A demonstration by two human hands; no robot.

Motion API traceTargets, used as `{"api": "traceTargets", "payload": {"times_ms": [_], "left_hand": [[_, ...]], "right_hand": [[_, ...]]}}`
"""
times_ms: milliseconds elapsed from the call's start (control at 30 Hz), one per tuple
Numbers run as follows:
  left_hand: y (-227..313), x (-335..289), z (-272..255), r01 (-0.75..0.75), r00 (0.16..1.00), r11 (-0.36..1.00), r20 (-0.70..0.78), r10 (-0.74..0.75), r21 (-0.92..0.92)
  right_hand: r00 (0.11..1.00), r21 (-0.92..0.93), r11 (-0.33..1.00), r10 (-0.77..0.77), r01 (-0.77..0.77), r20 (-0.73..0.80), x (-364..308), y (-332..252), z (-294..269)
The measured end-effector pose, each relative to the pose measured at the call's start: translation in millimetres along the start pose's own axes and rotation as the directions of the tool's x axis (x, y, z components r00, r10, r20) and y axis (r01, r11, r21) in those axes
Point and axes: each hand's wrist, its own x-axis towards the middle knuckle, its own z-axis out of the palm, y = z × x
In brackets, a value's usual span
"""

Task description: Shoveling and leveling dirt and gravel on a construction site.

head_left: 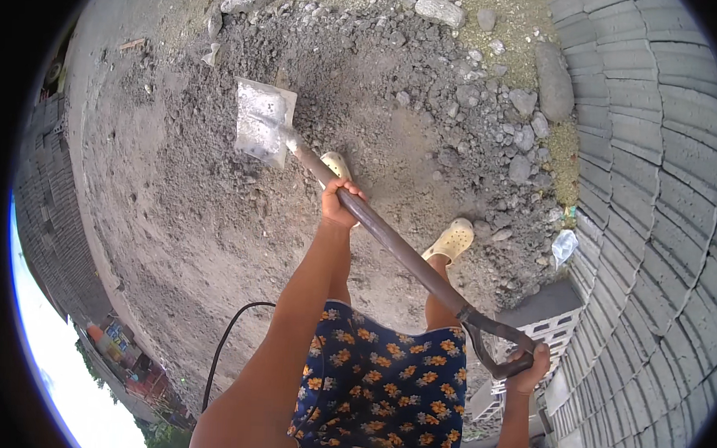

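Observation:
A shovel with a brown shaft (405, 253) slants across the view from upper left to lower right. My left hand (341, 203) is wrapped round the shaft's lower part, not far from the blade. My right hand (529, 370) grips the dark D-shaped handle (496, 361) at the other end. The square metal blade (263, 119), worn and pale, is over the dark gravelly soil (194, 171) ahead of my left foot. No heaped load shows on it; whether it touches the ground I cannot tell.
My feet stand on the soil in cream clogs (453, 239). Rocks, among them a long boulder (554, 81), lie along the right beside a grey block wall (653, 155). A crumpled clear plastic bag (564, 247) and stacked hollow blocks (558, 334) are by the wall's foot.

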Motion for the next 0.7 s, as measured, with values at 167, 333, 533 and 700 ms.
{"api": "traceTargets", "payload": {"times_ms": [167, 333, 533, 700], "left_hand": [[-196.9, -39.6, -49.7, 0.415, 0.872, 0.881, -0.375, -0.314, 0.228], [-260.9, -65.7, -79.9, 0.522, 0.781, 0.801, -0.541, -0.31, 0.294], [-122.8, 98.5, 77.0, 0.266, 0.937, 0.769, -0.343, -0.065, 0.581], [66.1, 175.7, 296.4, -0.28, 0.957, 0.647, 0.149, 0.25, 0.71]], "right_hand": [[0.773, 0.126, 0.932, 0.353, -0.34, -0.528, -104.2, 44.7, -168.4], [0.466, 0.218, 0.866, 0.435, -0.45, -0.77, -174.0, 16.3, -199.6], [0.792, 0.427, 0.81, 0.542, -0.402, -0.281, -21.2, 98.7, -21.8], [0.949, 0.597, 0.749, 0.306, -0.289, 0.075, 76.9, 38.5, 195.3]]}}
